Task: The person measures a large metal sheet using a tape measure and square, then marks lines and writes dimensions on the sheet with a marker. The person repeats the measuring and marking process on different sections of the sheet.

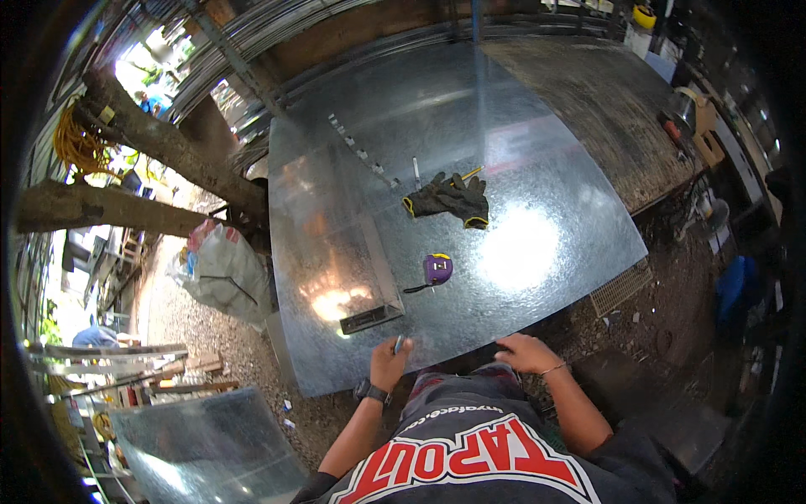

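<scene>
A large shiny sheet of metal (453,311) lies in front of me on a table. Over its near edge my left hand (388,363) is closed, and a small pale-tipped thing (398,343) pokes out of it, too small to name. My right hand (529,354) is at the sheet's near edge, fingers loosely bent and apart, holding nothing. Ahead of the hands a purple and yellow tape measure (437,269) sits on the metal. Beyond it are dark work gloves (449,200) with yellow cuffs. A long metal box section (378,316) lies left of the tape measure.
Behind the gloves lie a thin yellow stick (472,173), a short pale strip (416,172) and a black-and-white marked ruler (361,153). A dark board (579,109) adjoins at far right. A stuffed white sack (220,273) stands at left, near wooden posts (159,155). Another metal sheet (206,449) lies lower left.
</scene>
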{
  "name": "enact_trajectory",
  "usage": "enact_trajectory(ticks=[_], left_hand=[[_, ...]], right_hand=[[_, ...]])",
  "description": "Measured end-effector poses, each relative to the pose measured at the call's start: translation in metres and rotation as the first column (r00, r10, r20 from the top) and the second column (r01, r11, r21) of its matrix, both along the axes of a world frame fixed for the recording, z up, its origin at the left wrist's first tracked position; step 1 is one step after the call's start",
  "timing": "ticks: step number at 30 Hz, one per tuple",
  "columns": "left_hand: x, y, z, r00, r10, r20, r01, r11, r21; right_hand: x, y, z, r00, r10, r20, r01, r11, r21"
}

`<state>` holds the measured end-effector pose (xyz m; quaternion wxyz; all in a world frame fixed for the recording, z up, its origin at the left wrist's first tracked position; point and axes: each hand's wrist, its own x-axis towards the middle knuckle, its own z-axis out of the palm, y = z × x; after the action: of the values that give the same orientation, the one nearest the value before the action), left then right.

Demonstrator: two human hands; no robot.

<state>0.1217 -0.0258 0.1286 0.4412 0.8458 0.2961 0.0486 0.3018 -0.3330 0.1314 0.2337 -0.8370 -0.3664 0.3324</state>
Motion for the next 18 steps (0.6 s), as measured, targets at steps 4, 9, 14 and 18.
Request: enact_trajectory(ticks=[4,9,14,18], left_hand=[[0.093,0.067,0.008,0.984,-0.043,0.171,0.006,0.978,0.208],[0.229,0.119,0.029,0.966,-0.042,0.254,0.060,0.996,-0.062],[0.345,0.175,-0.032,0.983,-0.123,0.137,0.090,0.970,0.228],[0.405,0.203,-0.071,0.996,-0.090,-0.018,0.089,0.884,0.459]], right_hand=[[-0.007,-0.002,-0.008,0.972,-0.237,-0.005,0.237,0.971,-0.030],[-0.056,-0.008,-0.022,0.912,-0.383,-0.143,0.394,0.917,0.054],[-0.121,-0.041,-0.069,0.803,-0.478,-0.356,0.415,0.877,-0.241],[-0.132,-0.066,-0.079,0.719,-0.566,-0.403,0.557,0.816,-0.152]])
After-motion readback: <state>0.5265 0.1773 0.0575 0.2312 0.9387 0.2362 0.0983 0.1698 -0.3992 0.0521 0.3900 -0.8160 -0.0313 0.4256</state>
